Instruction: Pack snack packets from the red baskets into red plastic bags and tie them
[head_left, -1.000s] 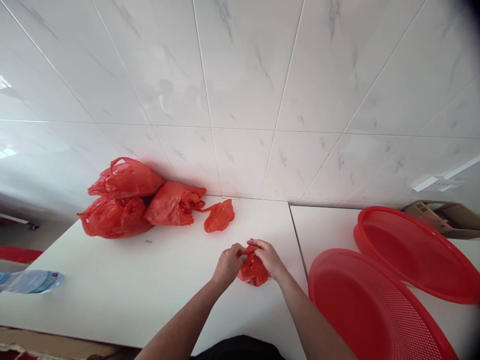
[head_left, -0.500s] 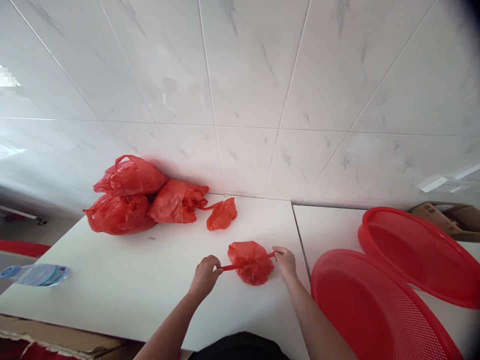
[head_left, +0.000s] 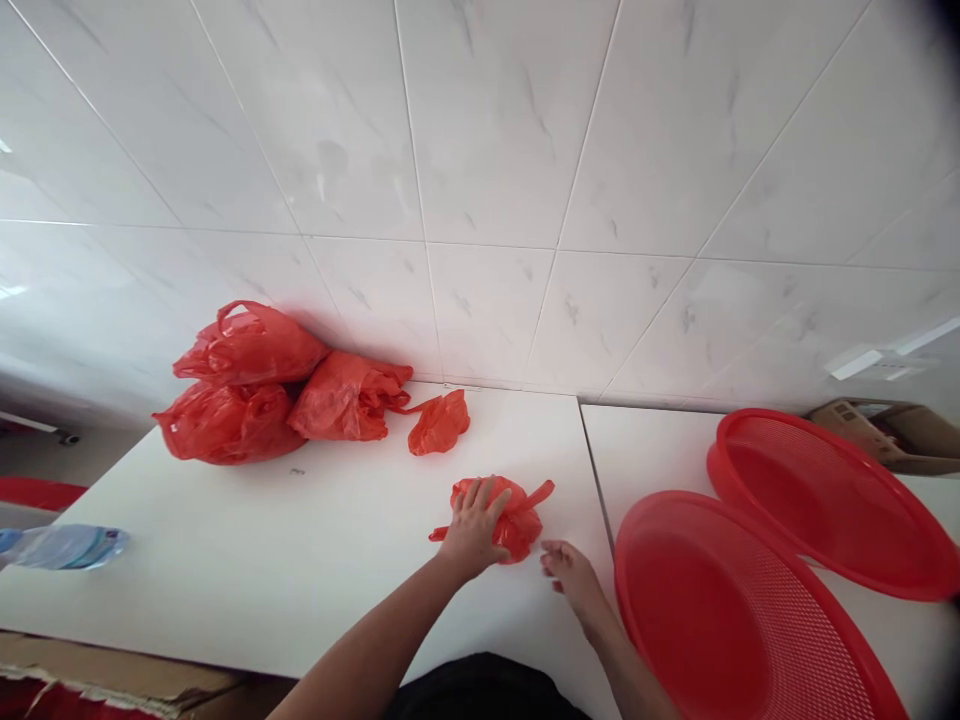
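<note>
Several red bags (head_left: 520,535) on white tabletop (head_left: 300,560), tiled wall (head_left: 487,150) behind.

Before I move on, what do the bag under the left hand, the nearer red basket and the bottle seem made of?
Bag: likely thin plastic film, faintly glossy, judging by its fine creases. Nearer basket: probably moulded plastic, smooth, judging by its even red and regular mesh. Bottle: clear and shiny, likely plastic; glass can't be excluded.

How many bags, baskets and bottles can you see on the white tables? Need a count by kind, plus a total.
Bags: 5
Baskets: 2
Bottle: 1
Total: 8
</note>
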